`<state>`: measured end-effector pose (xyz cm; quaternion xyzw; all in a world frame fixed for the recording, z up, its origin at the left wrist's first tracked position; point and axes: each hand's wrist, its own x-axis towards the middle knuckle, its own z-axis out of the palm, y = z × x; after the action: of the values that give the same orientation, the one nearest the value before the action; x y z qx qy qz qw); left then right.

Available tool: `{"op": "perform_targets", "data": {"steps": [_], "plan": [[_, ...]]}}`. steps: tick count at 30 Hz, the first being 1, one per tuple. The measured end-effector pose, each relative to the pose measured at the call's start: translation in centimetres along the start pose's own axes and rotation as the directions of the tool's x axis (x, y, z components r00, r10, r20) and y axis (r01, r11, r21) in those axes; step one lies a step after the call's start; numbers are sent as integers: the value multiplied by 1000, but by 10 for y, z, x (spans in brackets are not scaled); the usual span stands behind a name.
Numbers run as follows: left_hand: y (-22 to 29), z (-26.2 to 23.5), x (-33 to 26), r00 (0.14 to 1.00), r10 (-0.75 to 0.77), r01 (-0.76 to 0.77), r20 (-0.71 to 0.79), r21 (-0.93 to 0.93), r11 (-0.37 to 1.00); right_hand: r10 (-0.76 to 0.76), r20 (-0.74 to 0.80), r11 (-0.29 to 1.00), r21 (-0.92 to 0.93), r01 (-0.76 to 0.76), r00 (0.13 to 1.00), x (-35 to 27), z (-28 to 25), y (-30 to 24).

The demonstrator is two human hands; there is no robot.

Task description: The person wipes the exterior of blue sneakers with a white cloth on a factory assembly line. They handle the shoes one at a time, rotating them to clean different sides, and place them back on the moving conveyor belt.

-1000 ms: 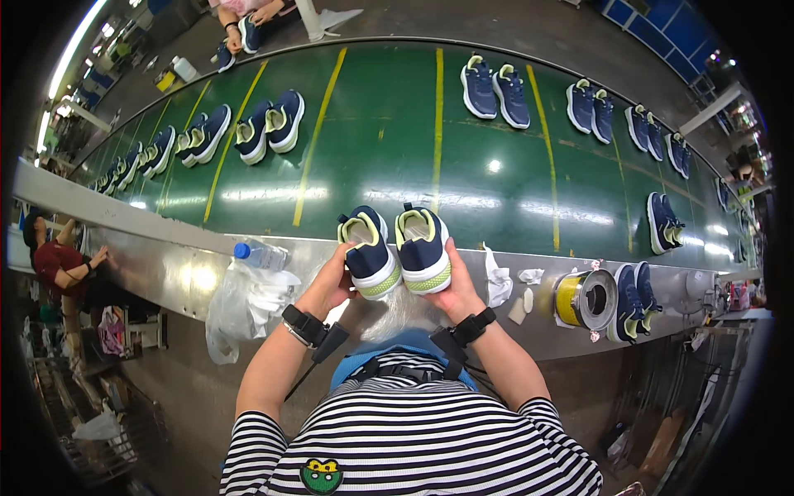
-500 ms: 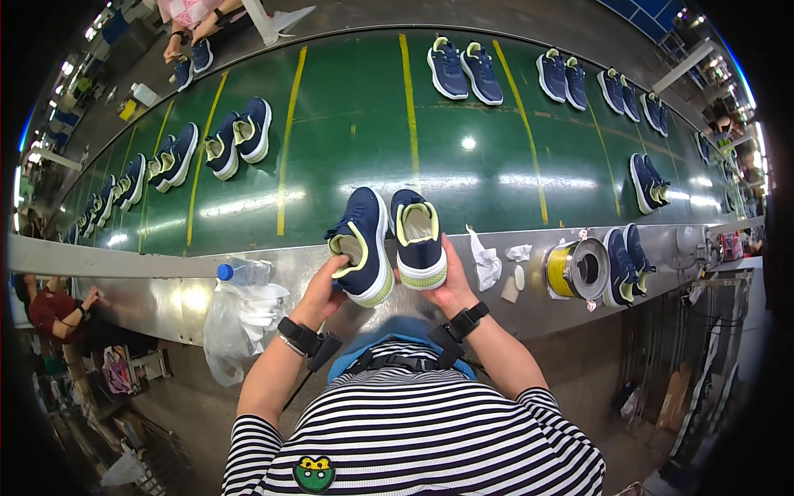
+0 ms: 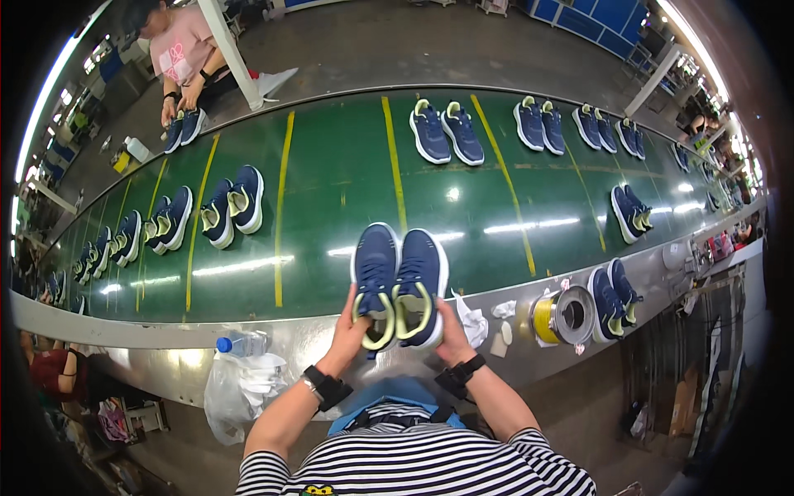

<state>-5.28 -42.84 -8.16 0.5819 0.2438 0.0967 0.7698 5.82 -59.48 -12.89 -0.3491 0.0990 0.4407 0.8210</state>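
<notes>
With left hand point(image 3: 351, 329) and right hand point(image 3: 452, 332), grips a pair of navy sneakers point(image 3: 376, 263) by the heel ends, side by side at the green belt's point(image 3: 335, 190) near edge, toes pointing across it. Faces more navy pairs point(image 3: 428, 132) standing on the belt and a metal counter point(image 3: 529, 364) along its near side.

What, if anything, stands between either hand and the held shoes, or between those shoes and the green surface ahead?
Nothing visible: the left hand and right hand touch the two navy shoes directly, and no object shows between their toes and the green surface.
</notes>
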Motion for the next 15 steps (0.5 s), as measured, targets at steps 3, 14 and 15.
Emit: {"op": "perform_targets", "data": {"steps": [3, 14, 15], "plan": [[-1, 25, 48, 996, 60, -59, 68, -28, 998, -96, 19, 995, -29, 97, 995, 23, -16, -43], [-47, 77, 209, 977, -71, -17, 202, 402, 915, -449, -74, 621, -742, 252, 890, 116, -65, -111], [-53, 65, 218, 970, -111, 25, 215, 370, 929, -464, -81, 618, -743, 257, 882, 118, -61, -110]]}}
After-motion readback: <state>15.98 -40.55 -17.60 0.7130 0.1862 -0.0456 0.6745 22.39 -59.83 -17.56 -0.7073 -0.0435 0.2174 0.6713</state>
